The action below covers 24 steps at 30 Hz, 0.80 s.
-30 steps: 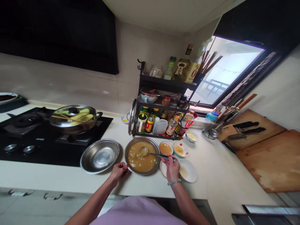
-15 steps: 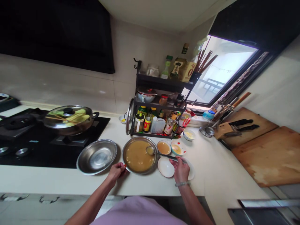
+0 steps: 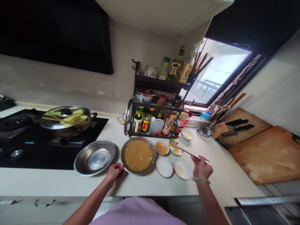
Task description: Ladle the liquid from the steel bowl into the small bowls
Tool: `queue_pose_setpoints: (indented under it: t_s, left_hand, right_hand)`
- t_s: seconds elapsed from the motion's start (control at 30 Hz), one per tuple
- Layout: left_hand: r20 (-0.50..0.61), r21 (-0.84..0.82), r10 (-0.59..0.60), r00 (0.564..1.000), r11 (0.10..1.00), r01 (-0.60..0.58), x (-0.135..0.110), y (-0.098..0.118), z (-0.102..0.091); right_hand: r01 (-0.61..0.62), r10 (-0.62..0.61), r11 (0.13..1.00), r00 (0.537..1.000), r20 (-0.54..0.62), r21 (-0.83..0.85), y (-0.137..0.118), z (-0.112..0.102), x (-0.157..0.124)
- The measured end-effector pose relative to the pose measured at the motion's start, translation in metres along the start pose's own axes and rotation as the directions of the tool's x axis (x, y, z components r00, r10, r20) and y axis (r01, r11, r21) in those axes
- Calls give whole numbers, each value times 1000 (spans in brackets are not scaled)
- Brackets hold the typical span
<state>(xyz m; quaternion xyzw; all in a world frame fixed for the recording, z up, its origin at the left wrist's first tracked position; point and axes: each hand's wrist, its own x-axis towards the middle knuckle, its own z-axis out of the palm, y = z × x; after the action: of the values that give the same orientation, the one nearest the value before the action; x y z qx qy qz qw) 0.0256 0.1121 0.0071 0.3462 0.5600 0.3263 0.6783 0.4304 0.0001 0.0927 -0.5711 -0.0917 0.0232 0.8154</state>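
Note:
My right hand [image 3: 202, 167] is closed round the handle of a ladle [image 3: 188, 152]. The ladle's head, with brown liquid in it, hangs over a small patterned bowl [image 3: 180, 152]. Closed at the left rim of a metal basin [image 3: 138, 172] full of brown liquid [image 3: 138, 154] is my left hand [image 3: 116, 171], its fingertips gripping the edge. Right of the basin, a small bowl [image 3: 162, 148] holds the same brown liquid. A white bowl [image 3: 164, 167] in front of it looks bare inside. Beside that, a larger white bowl [image 3: 183, 165] has some pale stuff at its bottom.
An empty metal basin [image 3: 95, 157] stands left of my left hand. Further left, a lidded pan [image 3: 67, 120] sits on the black stove [image 3: 100, 125]. Behind the bowls rises a rack [image 3: 161, 82] of bottles and jars. Knives in a block [image 3: 220, 129] and cutting boards [image 3: 260, 153] lean at the right.
My right hand has moved right, carrying the ladle from above the big basin to the small patterned bowl. The left hand keeps its place at the basin's rim.

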Motion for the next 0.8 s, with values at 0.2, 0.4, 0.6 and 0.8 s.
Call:
queue_pose_setpoints:
  t_s: [0.2, 0.4, 0.6, 0.8]
  left_hand:
    - [4, -2, -3, 1000, 1000, 3, 0, 1, 0]
    - [30, 52, 4, 1000, 999, -6, 1, 1, -1]
    - [30, 42, 8, 1000, 999, -9, 1, 0, -2]
    - [27, 31, 10, 1000, 999, -10, 3, -1, -1]
  right_hand:
    - [164, -116, 945, 977, 179, -282, 10, -18, -5]
    - [588, -307, 747, 718, 624, -309, 8, -25, -29]
    - [555, -288, 806, 671, 683, -205, -3, 2, -80]
    - [409, -134, 903, 562, 816, -133, 12, 32, -145]
